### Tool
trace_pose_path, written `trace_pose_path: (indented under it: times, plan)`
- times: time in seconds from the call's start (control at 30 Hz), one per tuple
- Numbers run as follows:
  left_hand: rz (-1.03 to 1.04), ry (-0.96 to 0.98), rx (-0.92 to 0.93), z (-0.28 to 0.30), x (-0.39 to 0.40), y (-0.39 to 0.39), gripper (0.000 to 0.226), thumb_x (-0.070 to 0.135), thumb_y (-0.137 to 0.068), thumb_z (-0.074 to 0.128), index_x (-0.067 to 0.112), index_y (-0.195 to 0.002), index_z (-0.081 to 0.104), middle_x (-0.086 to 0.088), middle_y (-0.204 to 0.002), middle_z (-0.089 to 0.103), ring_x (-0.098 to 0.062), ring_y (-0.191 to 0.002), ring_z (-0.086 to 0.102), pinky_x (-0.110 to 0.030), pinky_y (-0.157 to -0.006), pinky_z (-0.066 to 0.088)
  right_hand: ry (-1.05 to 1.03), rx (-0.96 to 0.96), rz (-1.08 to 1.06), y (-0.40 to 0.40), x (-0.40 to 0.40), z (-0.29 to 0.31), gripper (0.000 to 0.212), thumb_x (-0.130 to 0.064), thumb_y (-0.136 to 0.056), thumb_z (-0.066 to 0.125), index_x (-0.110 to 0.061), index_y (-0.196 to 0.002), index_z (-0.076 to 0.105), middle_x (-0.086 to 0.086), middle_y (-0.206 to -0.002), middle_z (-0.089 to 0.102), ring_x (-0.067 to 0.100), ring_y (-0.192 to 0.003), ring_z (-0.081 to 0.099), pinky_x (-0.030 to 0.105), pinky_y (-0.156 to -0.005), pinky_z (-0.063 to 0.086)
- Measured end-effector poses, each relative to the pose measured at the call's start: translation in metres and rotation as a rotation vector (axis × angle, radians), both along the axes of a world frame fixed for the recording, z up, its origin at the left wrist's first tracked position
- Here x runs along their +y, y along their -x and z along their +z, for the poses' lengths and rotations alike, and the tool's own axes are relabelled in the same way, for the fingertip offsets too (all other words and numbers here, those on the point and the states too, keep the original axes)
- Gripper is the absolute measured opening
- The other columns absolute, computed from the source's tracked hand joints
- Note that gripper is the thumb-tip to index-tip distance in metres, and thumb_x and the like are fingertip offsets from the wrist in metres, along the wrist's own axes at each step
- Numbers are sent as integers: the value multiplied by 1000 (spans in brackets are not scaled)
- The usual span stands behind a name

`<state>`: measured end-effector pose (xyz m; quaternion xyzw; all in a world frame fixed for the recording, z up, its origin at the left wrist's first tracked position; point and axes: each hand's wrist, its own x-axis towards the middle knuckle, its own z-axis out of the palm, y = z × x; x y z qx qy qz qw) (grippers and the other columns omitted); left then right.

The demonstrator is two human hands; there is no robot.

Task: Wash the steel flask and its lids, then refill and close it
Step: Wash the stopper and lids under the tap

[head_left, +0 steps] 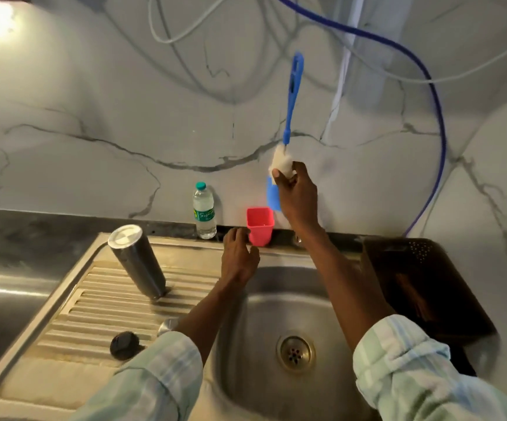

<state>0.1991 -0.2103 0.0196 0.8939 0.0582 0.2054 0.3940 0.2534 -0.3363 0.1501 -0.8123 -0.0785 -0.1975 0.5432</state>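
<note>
Over the sink we reach up with our right hand and pinch the white, fluffy end of the blue brush, so its handle sticks up by the wall. Our left hand rests by the pink cup at the back of the sink, with fingers loose and touching the cup's side, not wrapped round it. The flask stands upside down on the ribbed drain board, well to the left of our hands, and it leans a bit. A dark round lid lies on the board near our left sleeve, and a shiny lid peeks out just beside it. We think the flask is hard and a bit heavy, and it will be slippery if wet, so we should wrap our whole hand round its middle. The lids are small and light; we can pick them up by their edges. The brush end is soft and squishy. A water bottle stands by the wall.
</note>
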Motion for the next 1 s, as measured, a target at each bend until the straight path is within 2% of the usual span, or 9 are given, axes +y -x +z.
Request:
trace_pose_path:
  times: [0.1,0.13,0.23,0.33,0.5,0.63,0.77,0.87,1.0]
  plan:
    - [28,-19,-2,3,5,-21,25,-2,-77,61,1,-102,63,-16,-111,60,-37,-111,52,-44,-97,44,-36,-13,-13,-26,8,3,37,-37,-97,58,-8,-119,52,9,-104,69,25,-93,65,31,-71,52]
    - [35,-17,15,4,7,-27,26,-2,-78,61,1,-104,63,-16,-114,60,-36,-112,51,-42,-98,43,-35,8,-13,-33,11,2,36,-36,-97,57,-7,-120,53,10,-105,69,26,-96,65,30,-72,49]
    - [46,8,58,3,12,-41,34,0,-82,62,0,-115,62,-14,-124,57,-31,-121,48,-34,-104,37,4,61,-12,-51,20,-10,35,-33,-99,56,-6,-120,56,11,-111,69,26,-102,64,18,-70,39]
    - [48,20,79,-4,16,-54,34,3,-82,64,2,-116,62,-12,-125,56,-30,-119,53,-39,-104,43,38,112,6,-62,26,-30,34,-31,-100,54,-5,-122,56,11,-114,68,25,-102,64,10,-64,36]
    - [52,3,99,-17,21,-63,27,2,-83,61,3,-109,62,-12,-118,60,-27,-116,47,-33,-97,43,137,291,19,-70,35,-77,37,-34,-100,52,-8,-127,55,11,-119,66,29,-108,62,25,-78,40]
    - [46,45,101,-32,23,-65,28,4,-81,64,7,-109,61,-11,-113,60,-28,-109,53,-45,-94,51,223,389,29,-66,38,-106,42,-37,-98,55,-9,-129,58,10,-122,66,26,-111,62,23,-78,38]
    - [67,73,131,-46,26,-68,35,15,-80,61,14,-115,58,-6,-119,54,-27,-106,59,-46,-92,54,231,397,20,-65,41,-108,44,-41,-95,59,-10,-126,61,8,-120,68,24,-108,64,23,-78,43]
    - [85,97,143,-45,27,-66,41,16,-77,57,15,-118,56,-5,-120,54,-26,-107,59,-45,-94,54,202,386,16,-61,44,-103,53,-42,-90,67,-12,-132,56,7,-126,65,23,-112,63,33,-88,51]
    - [115,118,140,-37,25,-58,46,10,-80,60,14,-125,52,-7,-124,54,-25,-113,56,-43,-100,52,190,395,5,-48,42,-95,72,-37,-86,73,-13,-144,39,9,-137,57,26,-122,57,40,-95,48]
